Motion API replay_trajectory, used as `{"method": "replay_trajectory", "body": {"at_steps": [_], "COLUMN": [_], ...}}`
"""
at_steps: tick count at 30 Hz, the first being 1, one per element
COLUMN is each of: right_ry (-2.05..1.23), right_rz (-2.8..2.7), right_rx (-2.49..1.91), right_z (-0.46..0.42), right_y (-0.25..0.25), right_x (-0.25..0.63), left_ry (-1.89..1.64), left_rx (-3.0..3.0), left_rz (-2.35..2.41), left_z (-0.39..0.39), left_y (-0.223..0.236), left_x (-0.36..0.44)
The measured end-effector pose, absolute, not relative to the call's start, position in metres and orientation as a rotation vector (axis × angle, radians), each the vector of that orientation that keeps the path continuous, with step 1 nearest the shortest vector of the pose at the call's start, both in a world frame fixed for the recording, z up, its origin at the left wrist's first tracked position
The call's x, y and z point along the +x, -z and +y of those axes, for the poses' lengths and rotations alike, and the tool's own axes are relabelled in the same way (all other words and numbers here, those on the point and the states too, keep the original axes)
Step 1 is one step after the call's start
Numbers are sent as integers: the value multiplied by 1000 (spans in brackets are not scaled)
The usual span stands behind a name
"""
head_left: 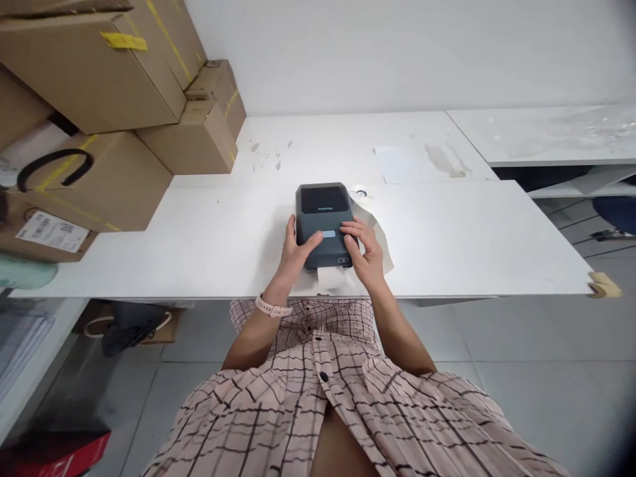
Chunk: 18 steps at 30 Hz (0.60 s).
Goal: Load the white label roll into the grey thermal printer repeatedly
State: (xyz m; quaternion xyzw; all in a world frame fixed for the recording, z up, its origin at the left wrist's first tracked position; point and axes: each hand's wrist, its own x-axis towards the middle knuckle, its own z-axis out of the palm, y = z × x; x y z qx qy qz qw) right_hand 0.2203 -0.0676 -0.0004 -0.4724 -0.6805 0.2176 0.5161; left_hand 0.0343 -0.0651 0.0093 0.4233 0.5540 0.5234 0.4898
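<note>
Left hand and right hand, apart, clasp a dark-teal boxy plastic printer; stacked brown cardboard boxes hide their contents.

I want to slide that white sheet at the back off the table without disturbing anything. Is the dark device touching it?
Apart. In the head view, white tabletop shows between the dark device and the sheet.

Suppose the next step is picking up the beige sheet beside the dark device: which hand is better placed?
Likely the right hand: it is at the right side of the dark device, next to the beige sheet. The left hand is on the device's opposite side.
</note>
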Motion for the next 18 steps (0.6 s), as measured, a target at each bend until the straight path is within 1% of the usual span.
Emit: {"method": "replay_trajectory", "body": {"at_steps": [5,12,15,18], "right_ry": [-589,-557,-520,-484], "right_rz": [-1609,-1560,-1564,-1581], "right_rx": [-1116,-1173,-1179,-1158], "right_z": [-65,-66,-66,-65], "right_y": [7,15,17,16], "right_x": [222,209,205,206], "left_ry": [-1302,-1295,-1323,-1447], "left_rx": [993,1081,1080,1084], "left_rz": [1299,1256,1383,1663], "left_z": [-73,-71,-83,-116], "left_y": [0,-4,0,14], "left_x": [48,45,47,50]}}
